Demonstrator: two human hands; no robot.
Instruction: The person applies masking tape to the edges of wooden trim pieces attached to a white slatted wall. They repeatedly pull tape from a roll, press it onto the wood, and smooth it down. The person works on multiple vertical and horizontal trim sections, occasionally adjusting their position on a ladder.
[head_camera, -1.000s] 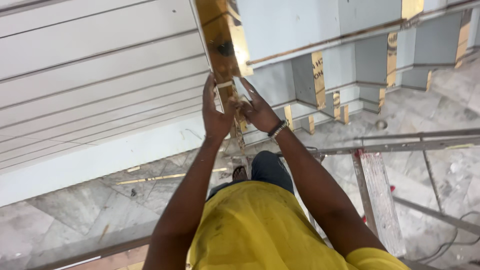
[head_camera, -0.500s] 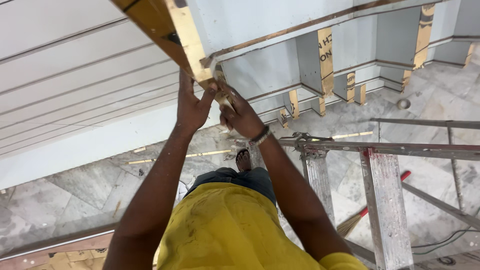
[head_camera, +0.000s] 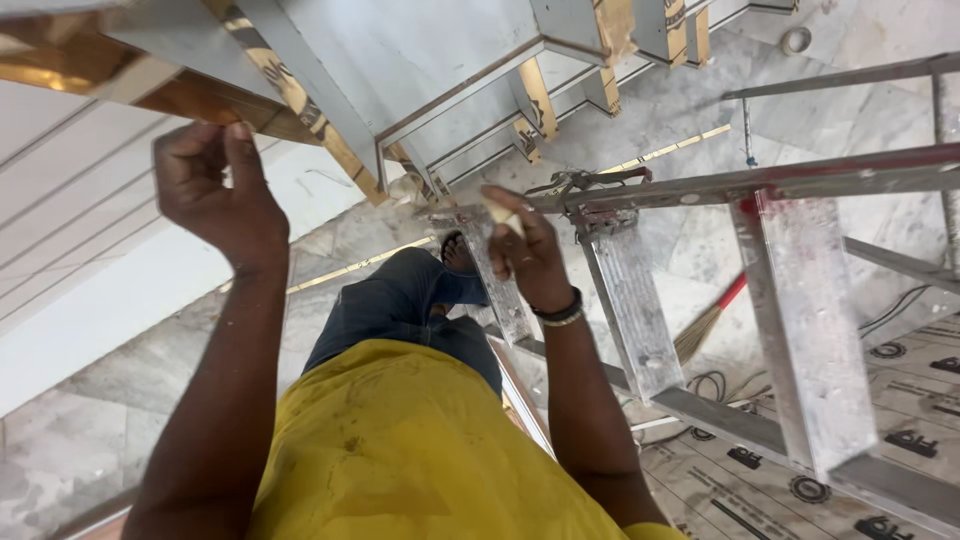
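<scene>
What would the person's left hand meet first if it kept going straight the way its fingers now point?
Most likely the brown wooden strip on the white panel's edge: the left hand is raised with its fingertips right at the strip's underside. Depth is unclear, so whether they already touch it cannot be told.

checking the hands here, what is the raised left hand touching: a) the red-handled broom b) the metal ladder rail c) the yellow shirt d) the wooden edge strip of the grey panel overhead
d: the left hand is raised with its fingertips on the wooden edge strip of the grey panel overhead, far from the broom, ladder and shirt below.
</scene>
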